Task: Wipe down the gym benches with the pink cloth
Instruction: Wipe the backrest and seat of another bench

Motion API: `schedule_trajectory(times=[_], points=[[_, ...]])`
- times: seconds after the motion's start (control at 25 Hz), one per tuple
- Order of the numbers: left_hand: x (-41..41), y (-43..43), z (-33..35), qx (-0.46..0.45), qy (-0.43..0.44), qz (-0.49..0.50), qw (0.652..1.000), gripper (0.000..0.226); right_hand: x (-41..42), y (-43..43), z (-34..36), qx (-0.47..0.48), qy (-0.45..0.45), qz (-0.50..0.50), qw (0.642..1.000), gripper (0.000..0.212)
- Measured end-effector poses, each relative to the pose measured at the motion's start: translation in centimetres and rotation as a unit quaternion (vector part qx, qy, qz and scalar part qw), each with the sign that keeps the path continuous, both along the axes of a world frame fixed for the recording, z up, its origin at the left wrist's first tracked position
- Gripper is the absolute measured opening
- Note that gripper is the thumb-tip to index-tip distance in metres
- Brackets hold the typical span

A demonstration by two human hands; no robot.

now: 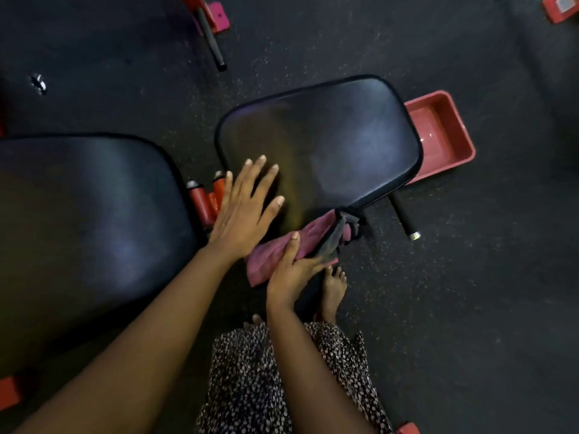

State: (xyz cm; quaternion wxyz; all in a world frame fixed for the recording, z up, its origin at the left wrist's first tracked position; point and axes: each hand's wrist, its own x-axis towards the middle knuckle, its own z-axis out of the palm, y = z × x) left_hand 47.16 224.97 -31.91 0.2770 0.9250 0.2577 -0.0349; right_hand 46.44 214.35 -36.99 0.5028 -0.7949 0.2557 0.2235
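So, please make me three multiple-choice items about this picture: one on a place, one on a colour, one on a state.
1. Where does the red tray lie?
A. On the floor at the far end of the small black pad
B. On top of the large black pad
C. In the person's left hand

2. What colour is the cloth in the right hand?
A. Green
B. Pink
C. White

3. How is the left hand?
A. Closed on the cloth
B. Gripping the black bar on the floor
C. Open, fingers spread, over the small pad's near edge

Answers:
1. A: the tray sits on the dark floor, partly hidden behind the small black pad.
2. B: the bunched fabric is pink.
3. C: the fingers are apart and hold nothing.
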Motion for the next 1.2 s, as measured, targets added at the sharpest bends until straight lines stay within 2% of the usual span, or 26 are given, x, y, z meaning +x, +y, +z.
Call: schedule_trajectory(times=[0.12,0.32,0.48,0.56,0.6,0.64,0.72,0.84,0.92,0.96,1.0,1.04,1.12,1.2], points=[[-5.7,0.0,1.9,0.081,0.038,0.037,0.995,0.066,-3.0,0.5,2.8,-0.002,-0.017,0.053,0.998,0.08],[-13.9,0.8,5.0,0.198,0.142,0.022,0.97,0.056,-8.8,0.0,6.8,0.059,0.053,0.131,0.988,0.068],[-18.2,0.9,6.2,0.254,0.215,-0.016,0.943,0.061,-10.8,-1.5,10.9,0.05,-0.027,0.282,0.958,0.063],[-18.2,0.8,6.3,0.258,0.219,-0.025,0.941,0.061,-9.3,-1.3,11.4,0.014,-0.111,0.377,0.919,0.062],[-18.1,0.8,6.2,0.258,0.211,-0.02,0.943,0.058,-8.2,-1.0,11.8,-0.03,-0.175,0.439,0.881,0.062],[-18.0,0.9,6.1,0.258,0.206,-0.019,0.944,0.057,-6.9,-0.7,12.1,-0.091,-0.239,0.504,0.825,0.065],[-18.2,0.9,5.8,0.269,0.198,-0.019,0.942,0.059,-3.8,-0.3,11.4,-0.209,-0.357,0.609,0.676,0.07],[-18.5,0.7,5.1,0.285,0.188,-0.008,0.94,0.063,1.8,-0.8,8.2,-0.295,-0.438,0.745,0.408,0.063],[-18.5,0.8,4.7,0.295,0.188,-0.006,0.937,0.063,5.1,-0.5,6.6,-0.287,-0.45,0.821,0.202,0.055],[-18.5,0.9,4.6,0.3,0.188,-0.004,0.935,0.063,6.1,0.3,6.4,-0.278,-0.447,0.841,0.128,0.054],[-18.5,0.9,4.4,0.306,0.185,-0.005,0.934,0.063,6.7,1.5,6.5,-0.263,-0.444,0.852,0.084,0.054],[-18.5,1.0,4.3,0.308,0.18,-0.005,0.934,0.063,6.9,2.7,6.8,-0.251,-0.438,0.861,0.057,0.054],[-18.6,1.1,4.5,0.315,0.178,-0.004,0.932,0.063,7.0,4.7,7.1,-0.225,-0.43,0.873,0.033,0.051],[-18.5,1.0,4.5,0.32,0.18,-0.004,0.93,0.064,7.5,7.2,7.3,-0.228,-0.433,0.871,0.039,0.046]])
